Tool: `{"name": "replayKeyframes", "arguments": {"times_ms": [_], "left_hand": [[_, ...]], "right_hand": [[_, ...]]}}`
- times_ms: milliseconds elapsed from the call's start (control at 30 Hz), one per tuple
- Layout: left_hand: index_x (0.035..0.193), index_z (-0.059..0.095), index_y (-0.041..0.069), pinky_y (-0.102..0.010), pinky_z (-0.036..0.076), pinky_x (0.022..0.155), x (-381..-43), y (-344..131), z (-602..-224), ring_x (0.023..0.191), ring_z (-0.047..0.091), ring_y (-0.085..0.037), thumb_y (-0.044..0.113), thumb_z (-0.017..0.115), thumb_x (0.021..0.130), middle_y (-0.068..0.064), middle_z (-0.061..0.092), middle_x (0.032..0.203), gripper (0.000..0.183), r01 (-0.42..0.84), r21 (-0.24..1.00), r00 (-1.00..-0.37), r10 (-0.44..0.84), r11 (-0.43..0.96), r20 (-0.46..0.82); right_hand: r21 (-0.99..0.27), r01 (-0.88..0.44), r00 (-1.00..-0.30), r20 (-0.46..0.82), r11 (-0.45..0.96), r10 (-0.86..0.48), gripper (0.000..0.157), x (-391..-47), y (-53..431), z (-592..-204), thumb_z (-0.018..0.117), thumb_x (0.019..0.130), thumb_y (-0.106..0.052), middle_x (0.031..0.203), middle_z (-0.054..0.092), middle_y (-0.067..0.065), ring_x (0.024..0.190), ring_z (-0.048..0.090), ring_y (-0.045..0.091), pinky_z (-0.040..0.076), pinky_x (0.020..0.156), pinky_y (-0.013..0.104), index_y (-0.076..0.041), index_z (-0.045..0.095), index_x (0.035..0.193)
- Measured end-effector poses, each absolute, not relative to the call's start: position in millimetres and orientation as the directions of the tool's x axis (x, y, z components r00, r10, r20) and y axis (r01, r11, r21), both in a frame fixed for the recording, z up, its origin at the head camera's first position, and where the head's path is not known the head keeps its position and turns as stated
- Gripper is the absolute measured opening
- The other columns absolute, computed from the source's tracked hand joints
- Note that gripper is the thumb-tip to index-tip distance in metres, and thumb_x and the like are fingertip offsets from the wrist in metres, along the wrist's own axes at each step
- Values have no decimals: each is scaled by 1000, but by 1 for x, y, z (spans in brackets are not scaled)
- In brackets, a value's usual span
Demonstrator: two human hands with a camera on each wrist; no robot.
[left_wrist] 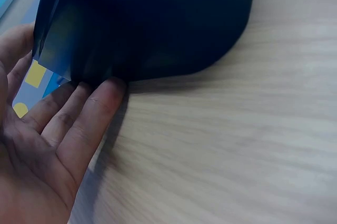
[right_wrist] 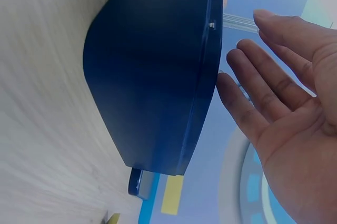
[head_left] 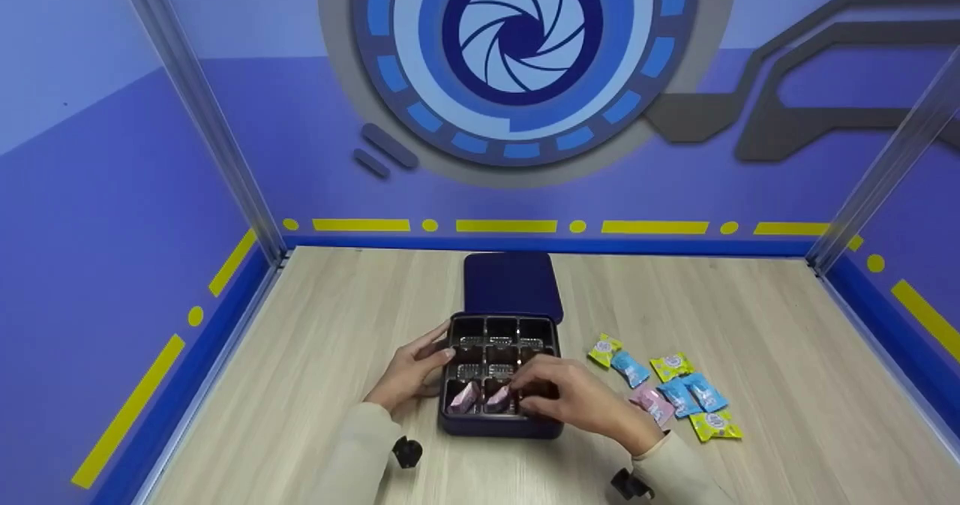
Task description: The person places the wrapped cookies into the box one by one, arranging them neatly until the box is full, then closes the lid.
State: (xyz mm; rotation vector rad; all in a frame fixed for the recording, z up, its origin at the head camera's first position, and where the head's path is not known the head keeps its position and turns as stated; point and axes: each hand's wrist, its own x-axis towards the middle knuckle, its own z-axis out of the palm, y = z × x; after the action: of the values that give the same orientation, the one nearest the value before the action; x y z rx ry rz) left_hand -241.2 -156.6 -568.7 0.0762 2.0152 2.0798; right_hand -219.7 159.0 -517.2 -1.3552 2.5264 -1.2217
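In the head view a dark blue tin (head_left: pixel 502 428) with a black divided insert stands on the table. Pink wrapped candies lie in its front-left compartment (head_left: pixel 464 398) and front-middle compartment (head_left: pixel 498 398). My left hand (head_left: pixel 411 370) holds the tin's left side, thumb at the rim; in the left wrist view its fingers (left_wrist: pixel 87 124) press the outer wall. Over the front-right compartment is my right hand (head_left: pixel 574 396), which hides what lies there. The right wrist view shows its thumb and fingers (right_wrist: pixel 253 79) apart, with nothing visible between them.
Behind the tin lies its dark blue lid (head_left: pixel 511 286). To the right are loose wrapped candies: several yellow (head_left: pixel 716 425) and blue (head_left: pixel 705 392) ones and a pink one (head_left: pixel 654 404), partly behind my right wrist. Printed blue panels (head_left: pixel 225 190) wall in the wooden table (head_left: pixel 337 302).
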Motion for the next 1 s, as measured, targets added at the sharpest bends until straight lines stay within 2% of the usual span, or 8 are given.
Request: {"name": "replayKeyframes", "arguments": {"times_ms": [133,300,633,867,1000], "left_hand": [[164,44,20,-57,62,84,-241,-157,-569,129,61,-39,22,71,105,-28,48,157,65,-130,991,-970,208,-8,-125],[164,44,21,-57,61,85,-240,-158,-568,128,62,-40,23,70,105,-28,46,158,64,-134,991,-971,201,-3,-131],[164,44,22,-52,63,82,-239,-156,-565,124,64,-33,25,70,106,-26,49,157,64,-125,992,-971,200,28,-128],[164,43,22,-51,64,81,-239,-156,-566,123,65,-33,24,70,106,-27,48,158,64,-123,992,-972,198,16,-123],[164,43,22,-50,64,81,-239,-157,-566,121,66,-33,24,70,106,-27,47,158,64,-126,992,-972,199,14,-126]], "right_hand": [[-616,-735,-597,389,284,-701,20,-219,163,-521,83,94,-9,118,75,2,111,70,19,59,96,40,-8,76,113],[-587,-761,-587,440,276,-680,22,-219,168,-522,85,91,-7,116,74,-1,109,70,18,59,95,39,-9,76,111],[-585,-713,-671,408,387,-619,21,-212,179,-523,85,92,-7,119,74,-8,111,69,16,59,94,40,-14,77,111],[-614,-722,-654,457,318,-603,23,-213,188,-528,83,91,-1,116,75,3,107,71,18,62,89,38,-9,76,112],[-648,-684,-687,417,335,-595,20,-213,192,-528,81,94,-3,116,74,3,108,70,17,62,90,41,-9,77,112]]}}
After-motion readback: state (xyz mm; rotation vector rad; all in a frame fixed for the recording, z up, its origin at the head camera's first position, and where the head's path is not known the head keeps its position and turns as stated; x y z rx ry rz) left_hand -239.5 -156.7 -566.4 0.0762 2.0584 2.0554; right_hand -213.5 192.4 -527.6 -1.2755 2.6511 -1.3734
